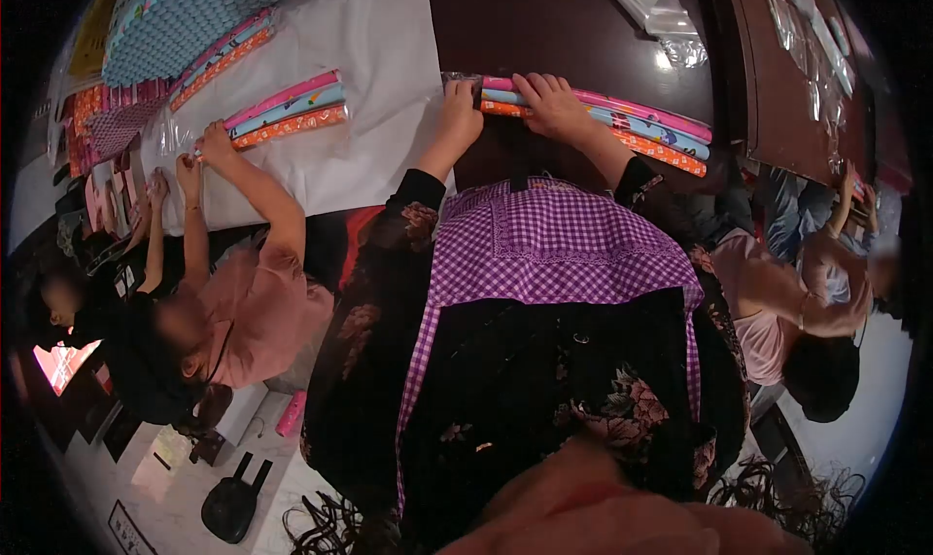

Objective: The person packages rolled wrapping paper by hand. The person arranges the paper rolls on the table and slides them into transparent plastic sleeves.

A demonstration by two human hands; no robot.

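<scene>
Got a bundle of 3 slim rolls in printed pink, light blue and orange (661, 135) lying on a glossy dark brown table (544, 20), right in front of the purple-and-white checked cloth apron (603, 225). Looks like clear plastic around the left end, pretty crinkly there.

Held at that end by the bare left hand (459, 113), with fingers curled closed on it. Covered a bit farther along by the bare right hand (556, 106), with fingers bent over the pink roll. Can't tell how tight on that side, since hidden underneath.

Probably held in 2 spots to keep all 3 lined up flat and stop any rolling, just guessing. Likely parked there for easy reach too.

Runs lengthwise left to right across the body, pointing its free end off to the right and angling slightly nearer the apron. Pink on the far side, blue in the middle, orange closest.

Can also spot a matching 3-colour bundle (287, 111) on the white sheet (389, 166) to the left, with a co-worker's hand (216, 142) at its end.
</scene>
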